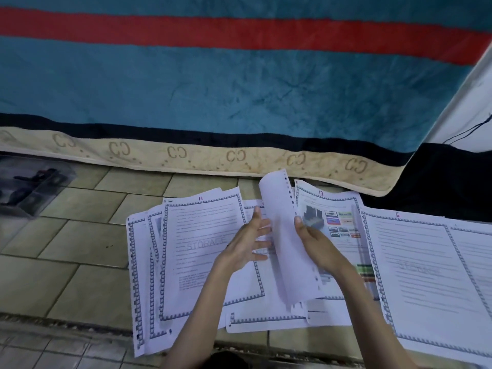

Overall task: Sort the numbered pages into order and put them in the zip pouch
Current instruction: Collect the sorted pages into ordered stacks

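A: How far along are we with the numbered pages?

B: By our reading, we are mid-sort. The pages lie in loose piles on the tiled floor (66,262): page 11 (205,251) tops the left pile, page 13 (332,227) with its colour pictures shows in the middle, and page 6 (426,262) lies at the right. 11, 13 and 6 side by side is no order yet.

A: And the hands?

B: Our right hand (316,243) has its grip pinched on a curled sheet (282,235), thumb on its blank face, lifting it off the middle pile. Our left hand (247,241) hovers just beside it, fingers spread and holding nothing.

A: The zip pouch?

B: We think it is the clear plastic thing (32,185) far left on the floor, well apart from the pages, with something dark inside; it is too blurred to be sure. Nothing is filed in it, so all the packing is left.

A: Materials?

B: Thin white paper, limp, with punched holes along 1 edge and a printed chequered border. The tiles look hard and glazed. Behind hangs a plush blanket (239,89), teal with a red stripe and a beige hem.
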The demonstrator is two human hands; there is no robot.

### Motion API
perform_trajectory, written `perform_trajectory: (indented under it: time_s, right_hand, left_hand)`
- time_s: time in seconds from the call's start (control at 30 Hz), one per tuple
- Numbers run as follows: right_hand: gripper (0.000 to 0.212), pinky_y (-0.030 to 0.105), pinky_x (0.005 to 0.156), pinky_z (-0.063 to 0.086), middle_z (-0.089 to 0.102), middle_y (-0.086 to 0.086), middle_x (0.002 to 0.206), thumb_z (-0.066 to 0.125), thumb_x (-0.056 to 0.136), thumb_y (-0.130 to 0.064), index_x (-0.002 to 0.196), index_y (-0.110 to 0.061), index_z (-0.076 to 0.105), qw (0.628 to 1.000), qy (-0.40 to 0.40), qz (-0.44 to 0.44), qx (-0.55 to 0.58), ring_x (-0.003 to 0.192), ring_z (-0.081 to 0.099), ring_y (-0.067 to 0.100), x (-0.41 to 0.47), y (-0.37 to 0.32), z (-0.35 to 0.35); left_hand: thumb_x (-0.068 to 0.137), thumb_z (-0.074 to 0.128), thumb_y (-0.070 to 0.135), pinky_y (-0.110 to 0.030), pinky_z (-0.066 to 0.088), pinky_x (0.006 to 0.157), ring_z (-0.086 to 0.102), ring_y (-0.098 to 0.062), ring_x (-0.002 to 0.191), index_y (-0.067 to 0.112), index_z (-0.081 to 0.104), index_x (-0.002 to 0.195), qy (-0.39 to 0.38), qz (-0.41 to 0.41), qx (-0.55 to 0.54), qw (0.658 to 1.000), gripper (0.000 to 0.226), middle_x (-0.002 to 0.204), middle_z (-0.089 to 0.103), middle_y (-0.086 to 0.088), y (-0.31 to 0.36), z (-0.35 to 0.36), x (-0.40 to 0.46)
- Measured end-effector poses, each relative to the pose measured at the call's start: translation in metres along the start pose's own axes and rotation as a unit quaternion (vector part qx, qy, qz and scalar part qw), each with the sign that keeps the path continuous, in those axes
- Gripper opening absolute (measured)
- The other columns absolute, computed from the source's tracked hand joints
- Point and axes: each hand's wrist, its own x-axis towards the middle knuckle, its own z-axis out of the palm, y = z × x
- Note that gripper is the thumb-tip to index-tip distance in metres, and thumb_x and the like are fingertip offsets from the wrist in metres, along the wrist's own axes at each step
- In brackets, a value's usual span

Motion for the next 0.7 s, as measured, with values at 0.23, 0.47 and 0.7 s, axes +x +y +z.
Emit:
perform_trajectory:
  time_s: [0.23,0.47,0.7]
  right_hand:
    - [0.059,0.028,0.105,0.027,0.043,-0.003,0.145,0.035,0.09,-0.061,0.134,-0.025,0.049,0.999,-0.043,0.003,0.012,0.131,0.039,0.012,-0.004,0.004,-0.001]
    - [0.053,0.028,0.103,0.029,0.048,-0.005,0.14,0.034,0.093,-0.058,0.126,-0.023,0.057,0.998,0.023,-0.04,-0.044,0.113,0.05,0.009,-0.008,0.01,0.014]
    - [0.099,0.03,0.116,0.012,0.01,-0.024,0.153,0.055,0.064,-0.077,0.145,-0.044,0.008,0.956,-0.004,-0.268,-0.116,0.142,0.009,-0.002,-0.043,0.016,0.065]
  left_hand:
    - [0.09,0.015,0.065,-0.034,0.05,0.087,0.059,-0.017,0.103,0.025,0.056,0.122,-0.003,0.026,-0.016,1.0,0.065,0.125,0.055,0.003,-0.004,-0.001,0.001]
    - [0.099,0.04,0.033,-0.029,0.052,0.075,0.064,-0.019,0.087,0.018,0.066,0.107,0.042,0.057,-0.009,0.997,0.031,0.103,0.069,-0.003,-0.011,-0.013,0.001]
    - [0.096,0.042,0.01,-0.022,0.054,0.051,0.065,-0.017,0.063,0.01,0.067,0.094,0.05,0.049,-0.106,0.992,0.025,0.08,0.069,-0.007,-0.015,-0.029,-0.007]
